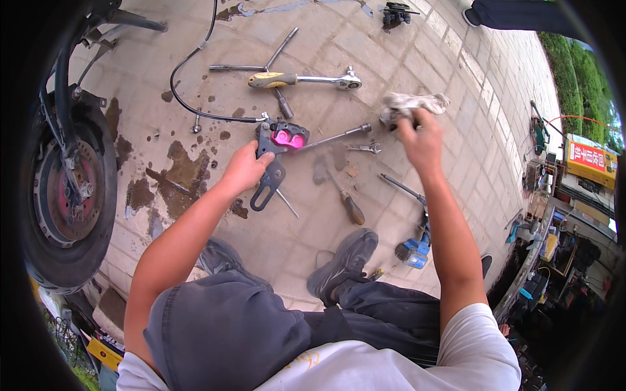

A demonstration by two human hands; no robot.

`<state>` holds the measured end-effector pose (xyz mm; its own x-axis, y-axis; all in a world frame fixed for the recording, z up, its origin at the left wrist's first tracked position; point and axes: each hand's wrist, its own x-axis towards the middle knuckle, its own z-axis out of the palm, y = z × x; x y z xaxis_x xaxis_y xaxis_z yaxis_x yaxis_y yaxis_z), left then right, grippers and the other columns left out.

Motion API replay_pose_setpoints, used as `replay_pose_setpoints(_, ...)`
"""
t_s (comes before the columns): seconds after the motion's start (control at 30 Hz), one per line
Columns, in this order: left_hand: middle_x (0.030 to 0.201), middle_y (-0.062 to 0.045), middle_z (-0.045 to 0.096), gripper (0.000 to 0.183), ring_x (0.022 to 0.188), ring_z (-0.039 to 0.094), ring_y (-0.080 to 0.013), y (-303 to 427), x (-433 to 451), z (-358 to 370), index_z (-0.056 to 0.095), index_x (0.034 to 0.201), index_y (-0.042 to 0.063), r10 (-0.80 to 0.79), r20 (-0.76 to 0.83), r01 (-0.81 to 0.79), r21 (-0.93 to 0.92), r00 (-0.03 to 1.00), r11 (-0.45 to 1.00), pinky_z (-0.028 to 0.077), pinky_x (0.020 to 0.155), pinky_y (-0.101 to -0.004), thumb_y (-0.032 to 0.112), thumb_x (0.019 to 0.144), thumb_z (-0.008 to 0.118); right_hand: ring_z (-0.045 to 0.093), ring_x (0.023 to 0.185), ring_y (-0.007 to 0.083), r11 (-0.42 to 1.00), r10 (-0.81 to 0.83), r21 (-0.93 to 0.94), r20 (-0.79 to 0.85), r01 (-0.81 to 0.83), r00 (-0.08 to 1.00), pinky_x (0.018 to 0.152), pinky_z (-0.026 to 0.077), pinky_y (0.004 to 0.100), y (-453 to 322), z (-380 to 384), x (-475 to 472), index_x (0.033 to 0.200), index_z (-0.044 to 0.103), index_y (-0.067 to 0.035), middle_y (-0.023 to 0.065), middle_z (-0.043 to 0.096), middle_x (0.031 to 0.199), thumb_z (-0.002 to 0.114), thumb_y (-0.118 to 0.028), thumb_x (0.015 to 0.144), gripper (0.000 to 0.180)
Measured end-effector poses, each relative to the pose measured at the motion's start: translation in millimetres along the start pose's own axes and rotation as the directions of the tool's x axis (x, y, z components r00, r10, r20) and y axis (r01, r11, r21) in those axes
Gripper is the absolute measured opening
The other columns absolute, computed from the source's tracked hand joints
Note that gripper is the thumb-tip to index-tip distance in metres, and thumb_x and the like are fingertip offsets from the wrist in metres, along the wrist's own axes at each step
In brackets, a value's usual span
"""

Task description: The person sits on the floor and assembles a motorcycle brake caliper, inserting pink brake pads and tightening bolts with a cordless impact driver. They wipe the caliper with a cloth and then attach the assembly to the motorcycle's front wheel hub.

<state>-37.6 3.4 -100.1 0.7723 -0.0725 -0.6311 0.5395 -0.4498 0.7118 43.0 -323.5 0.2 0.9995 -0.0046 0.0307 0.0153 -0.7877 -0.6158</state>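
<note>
My left hand point(247, 168) grips the black metal bracket point(275, 177) of a brake caliper with pink pistons or inserts point(289, 139). A black brake hose point(183, 100) runs from the caliper up and away. My right hand point(420, 139) is at a crumpled, stained white rag point(415, 104), its fingertips on the rag's near edge; whether they pinch it is blurred. Between the hands lie a socket wrench with a long bar point(342, 136), a small wrench point(364, 147) and a screwdriver point(353, 207). Beyond them a yellow-handled ratchet point(305, 80) rests across a three-way socket wrench point(237, 67).
A wheel with a brake disc point(73, 190) stands at the left. Dark wet stains mark the paving. A blue cordless tool point(414, 249) lies by my right forearm. Another black part point(397, 14) lies far ahead, near a person's leg point(528, 19). A cluttered workbench point(523, 264) stands right.
</note>
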Motion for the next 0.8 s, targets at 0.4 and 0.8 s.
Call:
replay_pose_setpoints(0.4,0.100,-0.022,0.067,0.032,0.096,0.064,-0.0374,-8,8,6,0.059,0.107,-0.002,0.166,-0.014,-0.167,-0.023,0.986,0.986,0.049,0.084,-0.0425,0.024,0.088,0.062,0.059,0.090,0.0303,0.971,-0.134,0.227,0.267,0.073,0.954,0.080,0.049,0.0373,-53,166,-23,0.098,0.074,-0.009,0.0128,0.058,0.094,0.076,-0.021,0.078,0.024)
replay_pose_setpoints(0.8,0.088,-0.024,0.065,0.028,0.085,0.063,-0.0409,-12,9,15,0.057,0.095,-0.003,0.103,-0.063,-0.102,0.027,0.993,0.994,0.048,0.077,-0.0458,0.023,0.089,0.062,0.061,0.080,0.0222,0.922,0.074,0.359,0.211,-0.147,0.975,0.075,0.048,0.0317,-10,159,-34,0.090,0.073,-0.001,0.0111,0.063,0.086,0.071,-0.014,0.083,0.015)
